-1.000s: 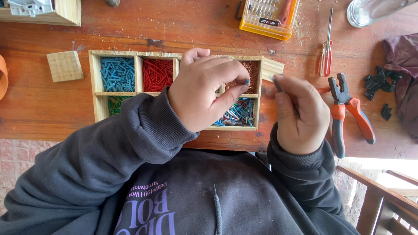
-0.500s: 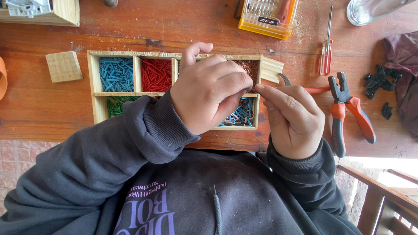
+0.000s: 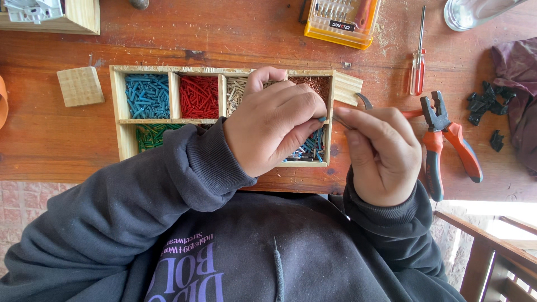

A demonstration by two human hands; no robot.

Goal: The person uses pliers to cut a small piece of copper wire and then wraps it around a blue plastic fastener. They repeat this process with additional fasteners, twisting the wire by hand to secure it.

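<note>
A wooden compartment box [image 3: 120, 112] lies on the wooden table, with small blue pieces [image 3: 146, 96], red pieces [image 3: 198, 96], green pieces [image 3: 148, 136] and other colours in separate sections. My left hand [image 3: 274, 126] hovers over the box's right half, hiding those sections, and pinches a tiny blue piece [image 3: 321, 119] between thumb and fingertip. My right hand [image 3: 380, 156] is just right of the box, fingers closed on a thin metal tool [image 3: 362, 100] whose curved end pokes out above the fingers. The fingertips of both hands meet at the box's right edge.
Orange-handled pliers [image 3: 447, 140] lie right of my right hand, a red screwdriver [image 3: 417, 61] beyond them. A yellow bit case [image 3: 341, 19], a glass [image 3: 470, 11], black bits [image 3: 484, 106], a purple cloth [image 3: 517, 84] and a wooden block [image 3: 80, 85] also sit on the table.
My right hand has moved left and up to meet my left hand's fingertips at the box's right edge. My left hand has stayed over the box.
</note>
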